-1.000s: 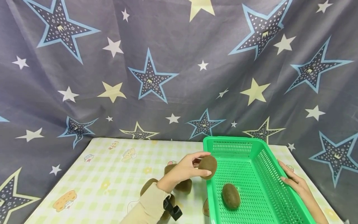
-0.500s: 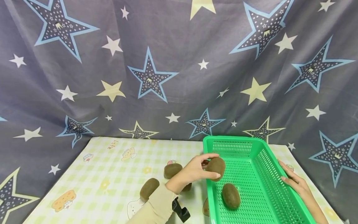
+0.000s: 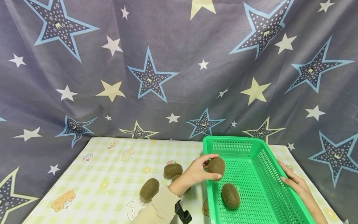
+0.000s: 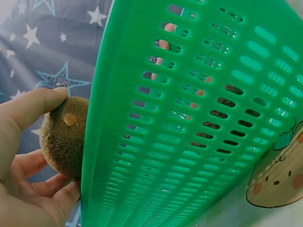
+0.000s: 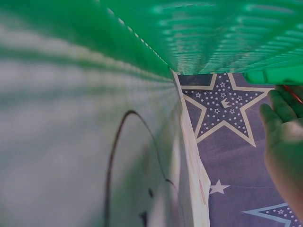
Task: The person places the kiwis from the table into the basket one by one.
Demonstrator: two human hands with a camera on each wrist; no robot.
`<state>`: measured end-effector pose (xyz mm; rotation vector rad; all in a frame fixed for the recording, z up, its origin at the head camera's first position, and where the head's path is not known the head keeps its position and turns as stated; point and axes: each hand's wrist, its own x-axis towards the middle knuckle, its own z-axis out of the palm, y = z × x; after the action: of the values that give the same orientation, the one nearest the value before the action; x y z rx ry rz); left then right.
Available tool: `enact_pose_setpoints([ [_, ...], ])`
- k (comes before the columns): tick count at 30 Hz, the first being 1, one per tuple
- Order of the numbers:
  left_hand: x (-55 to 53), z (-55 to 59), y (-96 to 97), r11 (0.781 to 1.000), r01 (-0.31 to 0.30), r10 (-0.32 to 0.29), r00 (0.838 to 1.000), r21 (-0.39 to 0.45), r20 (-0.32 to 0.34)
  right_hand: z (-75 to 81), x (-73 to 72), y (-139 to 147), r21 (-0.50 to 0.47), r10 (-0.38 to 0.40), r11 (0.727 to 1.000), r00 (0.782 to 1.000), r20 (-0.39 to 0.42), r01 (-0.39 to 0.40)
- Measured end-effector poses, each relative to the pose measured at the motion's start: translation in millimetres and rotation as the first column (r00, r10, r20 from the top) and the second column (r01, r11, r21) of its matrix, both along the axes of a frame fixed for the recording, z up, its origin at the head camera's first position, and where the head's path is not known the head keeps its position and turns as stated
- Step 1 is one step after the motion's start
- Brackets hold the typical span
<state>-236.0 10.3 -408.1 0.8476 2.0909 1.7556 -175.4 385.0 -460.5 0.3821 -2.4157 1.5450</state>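
Observation:
My left hand (image 3: 195, 171) holds a brown fuzzy kiwi (image 3: 216, 168) between thumb and fingers, right at the left rim of a green perforated plastic basket (image 3: 208, 186). In the left wrist view the held kiwi (image 4: 66, 137) shows its stem end, with fingers above and below it, beside the basket wall (image 4: 142, 118). One kiwi (image 3: 231, 196) lies inside the basket on its floor. Against the basket's right rim rests my right hand (image 3: 297, 183), fingers fairly straight, thumb at the edge. The right wrist view shows this hand (image 5: 286, 127) under the rim.
Left of the basket, kiwis lie on the checked tablecloth (image 3: 92, 174): one at the back (image 3: 172, 170), one nearer (image 3: 149, 189), and another (image 3: 176, 177) partly hidden by my left arm. A grey star-patterned curtain (image 3: 179, 68) hangs behind the table.
My left hand has carried the held kiwi a little to the right, over the basket's left rim, then barely moved in the last half second. The right hand has stayed at the rim.

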Motion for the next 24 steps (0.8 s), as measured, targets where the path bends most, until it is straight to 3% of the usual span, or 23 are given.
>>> enact_pose_setpoints([
  [7,-0.4,-1.9,-0.9,1.000,0.005,-0.006,1.000,-0.016,-0.025,2.1,2.0,-1,0.006,-0.023,1.000,0.999,0.045,0.023],
  [12,-1.7,-3.0,-4.8,0.999,-0.034,0.032,0.997,-0.027,-0.073,5.2,3.6,-2,0.014,-0.023,1.000,0.996,0.092,0.021],
  [17,-2.8,-6.1,-12.7,0.998,-0.053,0.055,0.995,0.031,-0.082,2.8,2.0,-2,-0.017,-0.002,1.000,0.998,0.058,0.003],
  [21,-1.2,-7.4,-22.5,0.997,-0.046,0.050,0.997,0.066,-0.052,0.9,1.1,-1,0.043,-0.016,0.999,1.000,0.007,0.015],
  [24,0.2,-5.1,-32.0,0.997,-0.041,0.044,0.998,0.066,-0.047,2.3,1.5,-1,0.046,-0.014,0.999,1.000,0.018,0.013],
])
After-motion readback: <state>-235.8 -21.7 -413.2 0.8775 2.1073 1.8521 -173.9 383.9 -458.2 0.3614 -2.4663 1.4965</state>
